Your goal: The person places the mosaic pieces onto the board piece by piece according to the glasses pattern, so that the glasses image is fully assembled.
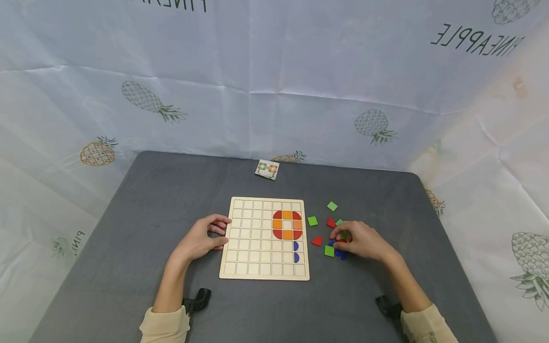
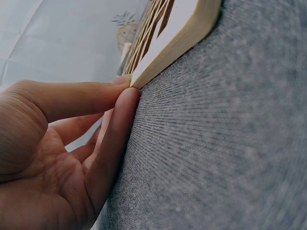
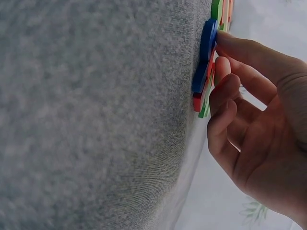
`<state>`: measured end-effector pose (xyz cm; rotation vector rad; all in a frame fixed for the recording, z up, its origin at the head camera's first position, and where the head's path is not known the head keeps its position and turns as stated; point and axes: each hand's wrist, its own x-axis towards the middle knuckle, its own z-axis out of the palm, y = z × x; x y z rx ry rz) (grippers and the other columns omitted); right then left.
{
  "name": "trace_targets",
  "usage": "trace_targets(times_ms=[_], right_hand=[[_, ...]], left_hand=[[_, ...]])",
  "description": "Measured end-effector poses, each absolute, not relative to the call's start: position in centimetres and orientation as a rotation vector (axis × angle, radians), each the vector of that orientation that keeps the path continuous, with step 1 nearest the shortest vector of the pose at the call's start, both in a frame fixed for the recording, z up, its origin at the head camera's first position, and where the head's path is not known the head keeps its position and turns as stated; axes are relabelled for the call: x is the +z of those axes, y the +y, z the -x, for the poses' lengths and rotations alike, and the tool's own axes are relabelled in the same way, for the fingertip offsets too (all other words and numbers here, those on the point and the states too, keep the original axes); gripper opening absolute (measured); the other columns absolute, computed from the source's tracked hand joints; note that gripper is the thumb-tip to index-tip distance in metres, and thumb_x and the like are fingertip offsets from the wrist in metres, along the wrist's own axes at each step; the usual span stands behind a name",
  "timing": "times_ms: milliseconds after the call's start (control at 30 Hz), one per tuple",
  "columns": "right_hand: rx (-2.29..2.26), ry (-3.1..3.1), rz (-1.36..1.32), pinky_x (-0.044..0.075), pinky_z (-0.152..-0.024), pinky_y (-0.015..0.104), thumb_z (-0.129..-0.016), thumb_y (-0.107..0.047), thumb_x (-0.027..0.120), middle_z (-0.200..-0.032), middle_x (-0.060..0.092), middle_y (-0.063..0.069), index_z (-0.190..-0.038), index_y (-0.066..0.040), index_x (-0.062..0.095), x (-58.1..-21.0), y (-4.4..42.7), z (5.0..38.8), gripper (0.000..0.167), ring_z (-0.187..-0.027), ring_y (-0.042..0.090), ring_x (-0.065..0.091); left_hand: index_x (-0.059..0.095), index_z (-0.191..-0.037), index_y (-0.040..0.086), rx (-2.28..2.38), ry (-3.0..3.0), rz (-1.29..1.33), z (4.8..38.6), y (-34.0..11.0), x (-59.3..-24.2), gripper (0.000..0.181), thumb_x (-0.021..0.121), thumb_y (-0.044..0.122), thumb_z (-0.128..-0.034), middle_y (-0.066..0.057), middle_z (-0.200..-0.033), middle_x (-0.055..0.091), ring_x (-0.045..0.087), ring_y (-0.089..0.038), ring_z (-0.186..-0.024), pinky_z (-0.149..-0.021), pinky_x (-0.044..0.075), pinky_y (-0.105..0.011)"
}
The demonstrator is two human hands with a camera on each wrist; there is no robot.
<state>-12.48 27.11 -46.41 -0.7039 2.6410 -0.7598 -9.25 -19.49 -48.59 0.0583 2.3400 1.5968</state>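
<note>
A pale wooden grid board (image 1: 253, 247) lies on the table. Along its left edge, my left hand (image 1: 201, 238) grips the rim; in the left wrist view, the thumb (image 2: 91, 98) meets the board edge (image 2: 177, 52) with a finger just below. Set in the board's upper right are red and orange pieces (image 1: 287, 214) forming a ring, with two blue half-circles (image 1: 296, 246) under them. My right hand (image 1: 362, 239) reaches into a loose pile, its thumb touching a blue piece (image 3: 207, 40). Whether thumb and forefinger pinch a piece is hidden.
Loose green squares (image 1: 312, 221) and red pieces (image 1: 317, 241) lie between the board and the right hand. A small pattern card (image 1: 267, 169) sits near the table's (image 1: 180, 176) back edge. A pineapple-print cloth (image 1: 257, 71) hangs behind.
</note>
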Motion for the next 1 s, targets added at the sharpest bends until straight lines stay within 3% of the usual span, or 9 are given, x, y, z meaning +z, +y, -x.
trace_targets(times_ms=[1000], right_hand=[[-0.76, 2.637, 0.686, 0.045, -0.058, 0.021, -0.093, -0.019, 0.086, -0.084, 0.067, -0.008, -0.099, -0.016, 0.079, -46.86, 27.7, 13.31, 0.01, -0.064, -0.002, 0.051]], left_hand=[[0.063, -0.14, -0.003, 1.593, 2.338, -0.063, 9.24, -19.43, -48.52, 0.05, 0.079, -0.007, -0.0927, -0.024, -0.127, 0.059, 0.062, -0.029, -0.108, -0.073, 0.067, -0.033]])
